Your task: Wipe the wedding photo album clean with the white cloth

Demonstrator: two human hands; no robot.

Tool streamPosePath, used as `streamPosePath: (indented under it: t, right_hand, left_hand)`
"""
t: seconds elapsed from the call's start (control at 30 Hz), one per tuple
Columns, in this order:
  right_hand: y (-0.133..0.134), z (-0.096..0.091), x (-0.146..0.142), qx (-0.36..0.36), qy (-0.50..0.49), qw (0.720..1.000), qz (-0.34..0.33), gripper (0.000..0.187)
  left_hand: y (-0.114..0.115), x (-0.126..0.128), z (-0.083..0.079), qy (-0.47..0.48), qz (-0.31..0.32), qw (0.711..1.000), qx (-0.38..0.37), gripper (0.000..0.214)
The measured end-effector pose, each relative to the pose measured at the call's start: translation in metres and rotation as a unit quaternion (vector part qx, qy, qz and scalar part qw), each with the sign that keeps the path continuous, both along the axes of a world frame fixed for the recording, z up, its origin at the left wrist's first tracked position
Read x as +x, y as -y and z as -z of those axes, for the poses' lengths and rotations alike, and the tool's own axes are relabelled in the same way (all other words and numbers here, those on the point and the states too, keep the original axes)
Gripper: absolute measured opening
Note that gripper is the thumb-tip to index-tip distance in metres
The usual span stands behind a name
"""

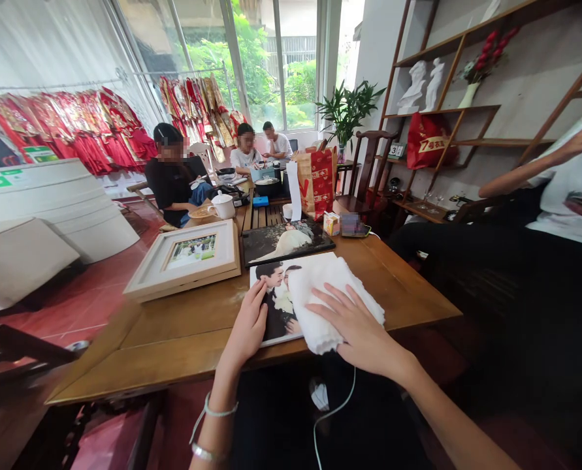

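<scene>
Our left hand point(249, 326) lies flat, fingers stretched, on the left edge of the photo point(274, 307), gripping nothing. Our right hand point(356, 329) is spread open on the white cloth point(320, 294), which covers the photo's right half. The photo lies at the near edge of the table point(187, 326), with a frame point(185, 258) and a dark album point(285, 240) behind it

Elsewhere on the bench point(187, 329)
A framed picture point(185, 258) lies beside a dark photo panel point(285, 240); a red bag point(317, 179) stands behind.
</scene>
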State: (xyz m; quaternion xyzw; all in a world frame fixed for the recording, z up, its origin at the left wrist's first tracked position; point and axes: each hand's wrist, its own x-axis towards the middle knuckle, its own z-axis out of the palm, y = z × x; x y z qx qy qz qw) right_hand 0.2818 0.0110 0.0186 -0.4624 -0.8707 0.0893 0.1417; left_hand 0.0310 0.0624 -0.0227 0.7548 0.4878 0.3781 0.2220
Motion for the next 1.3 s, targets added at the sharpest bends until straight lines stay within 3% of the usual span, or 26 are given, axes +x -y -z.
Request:
streamPosePath:
  t: [0.07,0.17,0.33,0.5,0.6,0.73,0.9,1.0,1.13,1.3]
  right_hand:
    - [0.009,-0.002,0.008,-0.017,-0.009,1.000,-0.012,0.082]
    - [-0.001,-0.005,0.021,-0.040,-0.012,0.999,-0.004,0.082]
    - [-0.059,-0.005,0.031,-0.051,-0.003,0.997,0.050,0.078]
    - [-0.099,-0.006,0.005,-0.047,0.022,0.994,0.098,0.065]
    - [-0.091,-0.006,-0.024,-0.023,0.031,0.996,0.081,0.066]
    - [-0.052,-0.004,-0.046,0.004,0.024,1.000,0.019,0.072]
    - [-0.001,-0.003,-0.025,-0.005,0.000,0.999,-0.035,0.076]
    - [0.010,-0.003,-0.002,-0.022,-0.010,0.999,-0.043,0.078]
    - [-0.009,-0.001,0.023,-0.030,-0.012,0.999,-0.003,0.080]
    - [-0.068,-0.001,0.027,-0.032,-0.001,0.998,0.054,0.075]
  left_hand:
    - [0.000,0.000,0.000,-0.002,-0.001,1.000,-0.004,0.046]
    - [0.000,-0.001,0.000,-0.008,0.005,1.000,-0.005,0.047]
    - [-0.001,-0.002,0.002,-0.007,0.005,1.000,0.009,0.046]
    - [-0.001,-0.002,0.002,-0.008,0.007,1.000,0.008,0.046]
    - [-0.001,-0.002,0.001,-0.002,0.009,1.000,0.012,0.046]
    - [0.000,-0.003,-0.001,0.004,0.015,1.000,0.015,0.046]
    - [0.000,-0.002,0.000,0.000,0.006,1.000,0.007,0.047]
    - [0.000,-0.002,0.001,0.008,-0.001,1.000,0.004,0.046]
    - [-0.001,-0.002,0.004,0.010,0.005,1.000,0.003,0.046]
    - [-0.002,-0.003,0.005,0.009,0.006,1.000,0.009,0.046]
